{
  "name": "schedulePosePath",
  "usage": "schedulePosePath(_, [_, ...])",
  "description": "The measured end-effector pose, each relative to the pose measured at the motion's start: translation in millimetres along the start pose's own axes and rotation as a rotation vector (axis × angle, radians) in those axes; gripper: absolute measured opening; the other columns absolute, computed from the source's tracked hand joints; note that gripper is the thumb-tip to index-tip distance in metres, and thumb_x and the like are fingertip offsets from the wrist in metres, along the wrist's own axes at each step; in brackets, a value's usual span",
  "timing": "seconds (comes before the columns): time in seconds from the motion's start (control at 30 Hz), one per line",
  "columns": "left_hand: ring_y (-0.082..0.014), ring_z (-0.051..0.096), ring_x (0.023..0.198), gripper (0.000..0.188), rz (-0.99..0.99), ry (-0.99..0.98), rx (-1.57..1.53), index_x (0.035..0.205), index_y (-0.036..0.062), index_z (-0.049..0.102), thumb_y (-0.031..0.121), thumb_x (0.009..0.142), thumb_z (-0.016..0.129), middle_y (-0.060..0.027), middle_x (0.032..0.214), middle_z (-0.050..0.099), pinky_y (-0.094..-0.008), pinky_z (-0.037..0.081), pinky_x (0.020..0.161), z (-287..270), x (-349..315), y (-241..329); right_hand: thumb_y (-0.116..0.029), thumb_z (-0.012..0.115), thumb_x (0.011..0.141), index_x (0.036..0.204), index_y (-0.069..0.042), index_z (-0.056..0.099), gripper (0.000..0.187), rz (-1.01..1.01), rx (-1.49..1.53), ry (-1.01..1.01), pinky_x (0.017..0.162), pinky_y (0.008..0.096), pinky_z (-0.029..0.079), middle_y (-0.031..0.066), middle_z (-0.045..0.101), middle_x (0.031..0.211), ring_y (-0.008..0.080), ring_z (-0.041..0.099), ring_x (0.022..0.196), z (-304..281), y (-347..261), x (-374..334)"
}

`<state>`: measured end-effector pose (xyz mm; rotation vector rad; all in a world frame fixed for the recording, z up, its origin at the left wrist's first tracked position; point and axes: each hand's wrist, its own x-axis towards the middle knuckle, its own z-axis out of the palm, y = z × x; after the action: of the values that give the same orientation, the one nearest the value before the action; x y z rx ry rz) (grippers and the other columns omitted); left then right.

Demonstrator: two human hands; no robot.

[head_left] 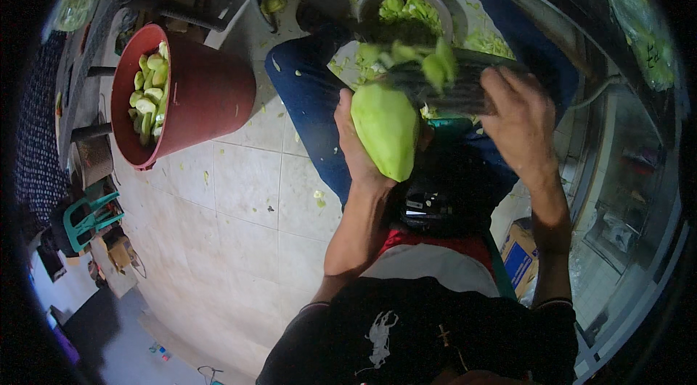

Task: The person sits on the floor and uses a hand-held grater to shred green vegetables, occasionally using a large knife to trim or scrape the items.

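From where I stand, the left hand is wrapped around a faceted, pale-green, oblong peeled fruit, held up over the blue-trousered lap. The right hand grips what looks like a broad, dark blade, blurred, with green shavings over it. Beyond sits a round grey basin of green scraps; leftward, a red plastic bucket.

I see a pale tiled floor on my feed, bearing a red bucket of green pieces, a round basin of green peelings and strewn green scraps.
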<state>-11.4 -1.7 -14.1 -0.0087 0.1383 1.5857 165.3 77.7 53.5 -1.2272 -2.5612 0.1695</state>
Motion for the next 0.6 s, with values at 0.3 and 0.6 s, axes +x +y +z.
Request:
schedulePosePath(0.3, [-0.0251,0.059,0.07,0.057,0.074,0.423,0.261,0.105,0.0069,0.057,0.058,0.091,0.037,-0.0111,0.09,0.063,-0.0369,0.045,0.054,7.0,6.9,-3.9,-0.016,0.063,0.084,0.077,0.003,0.051,0.024,0.327,0.53,-0.221,0.059,0.0378,0.044,0.0164,0.057,0.066,0.0303,0.056,0.06,11.7,36.9,-1.7])
schedulePosePath(0.6, [-0.0232,0.057,0.068,0.054,0.105,0.379,0.258,0.104,0.0068,0.057,0.056,0.09,0.039,-0.0107,0.089,0.063,-0.0333,0.04,0.053,9.3,5.7,1.0,-0.014,0.057,0.092,0.09,0.002,0.052,0.016,0.213,0.585,-0.069,0.057,0.0294,0.043,0.0075,0.056,0.068,0.0133,0.054,0.06,-50.9,18.4,22.7])
